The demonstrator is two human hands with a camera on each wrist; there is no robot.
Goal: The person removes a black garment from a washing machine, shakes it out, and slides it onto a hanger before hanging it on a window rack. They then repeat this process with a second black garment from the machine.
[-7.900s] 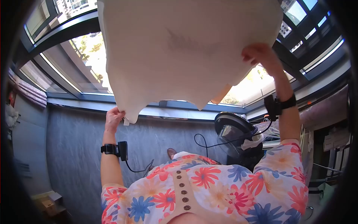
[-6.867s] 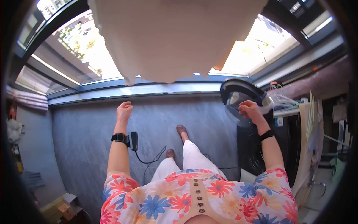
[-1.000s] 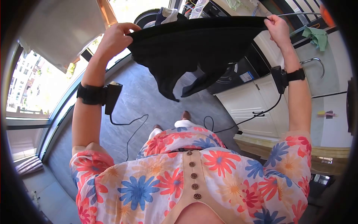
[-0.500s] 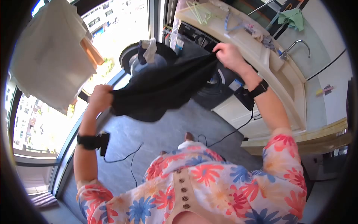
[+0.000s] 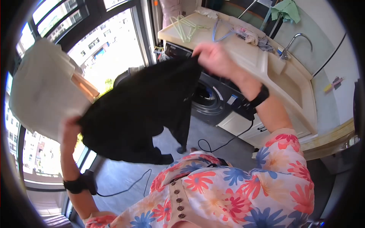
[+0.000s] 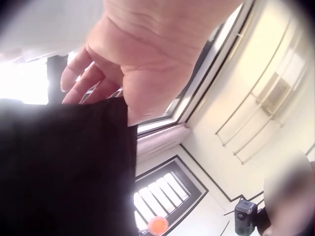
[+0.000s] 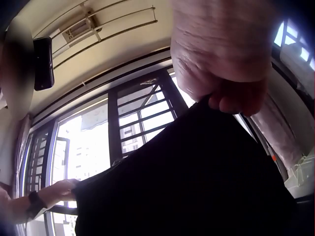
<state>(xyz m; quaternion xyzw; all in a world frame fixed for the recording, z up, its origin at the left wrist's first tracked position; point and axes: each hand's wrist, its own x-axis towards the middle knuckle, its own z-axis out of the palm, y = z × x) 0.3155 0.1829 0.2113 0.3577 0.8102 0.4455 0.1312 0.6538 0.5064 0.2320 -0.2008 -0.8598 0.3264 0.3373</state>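
A black cloth garment is held up in the air between two hands, above a grey floor and in front of the wearer's body. Its long axis runs aslant in the head view, from lower left to upper right, with the held edge along the top. Narrow loose ends hang from it, pointing down towards the wearer's floral top. The left hand grips the lower left corner, its other fingers partly extended in the left wrist view. The right hand pinches the upper right corner with curled fingers, and is blurred in the head view.

Compared with half a second ago, when the garment was stretched into a narrower band, it is now spread wider, its loose ends are visible, and the left hand is lower and farther left.

Just beyond the garment's right side is a dark front-loading washing machine, under a cream countertop. Pale green hangers lie by the countertop's window-side end, a blue hanger beside them; a cream sink is set towards its other end. To the left, a large white cloth hangs before the windows
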